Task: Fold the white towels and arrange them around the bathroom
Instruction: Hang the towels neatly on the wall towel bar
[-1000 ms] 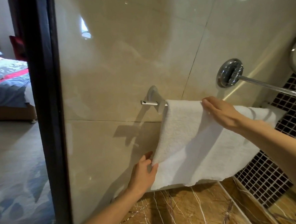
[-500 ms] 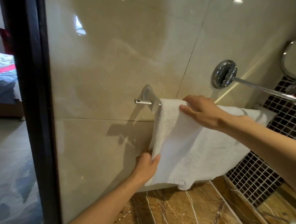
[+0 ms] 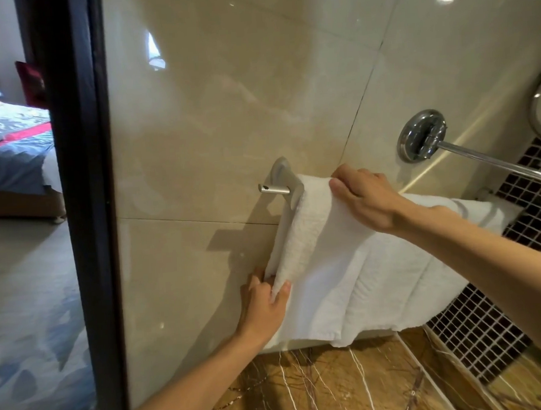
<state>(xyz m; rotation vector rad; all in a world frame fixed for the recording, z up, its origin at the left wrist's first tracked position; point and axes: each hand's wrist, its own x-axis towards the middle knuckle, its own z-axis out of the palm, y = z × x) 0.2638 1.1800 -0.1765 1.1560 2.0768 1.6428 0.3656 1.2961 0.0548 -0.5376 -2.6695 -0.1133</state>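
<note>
A white towel (image 3: 372,281) hangs folded over a metal towel bar (image 3: 274,188) fixed to the beige tiled wall. My right hand (image 3: 367,199) rests on top of the towel where it crosses the bar, near the bar's left end, fingers curled over the fold. My left hand (image 3: 262,303) pinches the towel's lower left edge close to the wall. The rest of the bar is hidden under the towel.
A chrome wall mount with a long rod (image 3: 423,138) sticks out at the right. Dark mosaic tiles (image 3: 492,327) cover the right wall below it. A black door frame (image 3: 81,184) stands at the left, with a bedroom and bed (image 3: 12,147) beyond. Brown marble floor (image 3: 337,384) lies below.
My right hand has slid left along the top of the towel toward the bar's left end. My left hand has closed on the towel's lower left edge and lifted slightly.
</note>
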